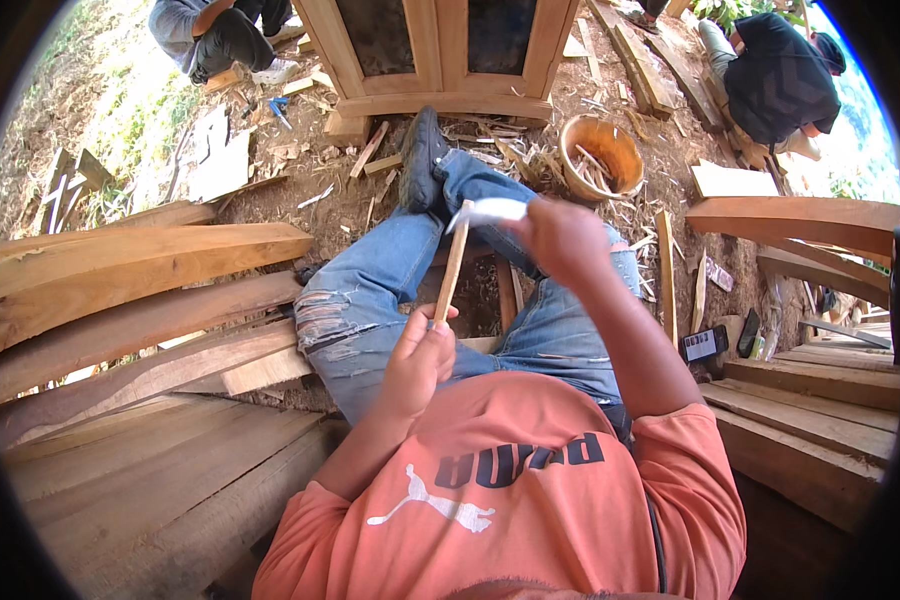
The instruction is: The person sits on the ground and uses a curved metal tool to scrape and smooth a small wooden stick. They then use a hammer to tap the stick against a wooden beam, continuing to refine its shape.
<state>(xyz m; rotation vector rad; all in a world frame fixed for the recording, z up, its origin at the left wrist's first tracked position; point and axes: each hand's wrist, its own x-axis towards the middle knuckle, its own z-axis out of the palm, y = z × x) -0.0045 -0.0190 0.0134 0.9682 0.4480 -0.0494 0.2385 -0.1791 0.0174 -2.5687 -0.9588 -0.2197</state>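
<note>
The left hand [425, 355] grasps the stick [454, 268], which extends beyond it, probably light and stiff, best held at its near end, away from the blade [497, 211] that the right hand [568, 240] grips.

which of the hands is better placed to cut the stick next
Probably the right: the right hand holds the pale curved blade at the far end of the stick. The left hand grips the near end, so it seems better suited to steadying.
</note>
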